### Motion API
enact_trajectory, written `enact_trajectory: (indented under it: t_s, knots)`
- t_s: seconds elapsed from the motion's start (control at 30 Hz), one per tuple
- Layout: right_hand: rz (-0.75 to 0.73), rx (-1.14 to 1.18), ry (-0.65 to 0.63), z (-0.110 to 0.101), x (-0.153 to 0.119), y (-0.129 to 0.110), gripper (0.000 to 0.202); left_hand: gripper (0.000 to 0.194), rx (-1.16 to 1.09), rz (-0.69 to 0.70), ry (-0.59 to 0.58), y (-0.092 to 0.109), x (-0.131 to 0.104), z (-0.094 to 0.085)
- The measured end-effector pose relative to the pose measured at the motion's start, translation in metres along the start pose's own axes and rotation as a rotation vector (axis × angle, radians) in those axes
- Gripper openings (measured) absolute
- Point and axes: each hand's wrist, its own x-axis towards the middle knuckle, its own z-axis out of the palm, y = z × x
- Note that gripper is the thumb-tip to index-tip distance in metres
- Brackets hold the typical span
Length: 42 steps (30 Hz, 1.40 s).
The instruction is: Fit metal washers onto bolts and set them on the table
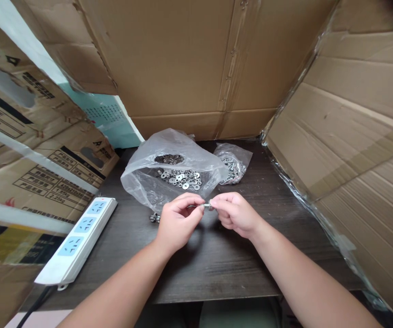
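Between my two hands, just above the table, is a small metal bolt [206, 205] lying level. My left hand [181, 216] pinches its left end between thumb and forefinger. My right hand [233, 210] pinches the wider right end, where a washer or head seems to sit, partly hidden by the fingertips. Behind them lies an open clear plastic bag [141, 180] with many loose washers and nuts [182, 177] in it. A few small metal fasteners [154, 218] rest on the table beside my left hand.
A smaller clear bag of bolts [232, 168] sits at the back right. A white power strip [80, 239] lies on the left of the dark table [216, 273]. Cardboard walls [182, 59] enclose the back and both sides. The table's front edge runs below my hands.
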Motion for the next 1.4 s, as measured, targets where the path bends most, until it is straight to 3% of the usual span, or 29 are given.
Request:
enact_trajectory:
  t_s: [0.4, 0.5, 0.6, 0.7, 1.4]
  knots:
    - [0.104, 0.074, -0.036, -0.0011, 0.0011, -0.0012, 0.035, 0.012, -0.017, 0.002, -0.030, 0.0002, 0.0005, 0.0004]
    - [0.041, 0.004, 0.020, -0.0013, 0.0021, 0.0006, 0.043, 0.012, -0.050, -0.031, -0.014, -0.0008, 0.0012, -0.0007]
    - [-0.153, -0.143, 0.139, -0.0037, 0.0031, 0.0029, 0.052, 0.012, -0.098, -0.068, 0.003, -0.0034, 0.0020, -0.0017]
    - [-0.308, -0.280, 0.157, -0.0056, 0.0017, 0.0033, 0.054, 0.013, -0.159, -0.103, 0.012, -0.0064, 0.0029, -0.0021]
    - [-0.361, -0.460, 0.104, 0.0000, -0.0026, -0.0017, 0.042, 0.015, -0.093, -0.100, 0.016, 0.0007, 0.0022, -0.0004]
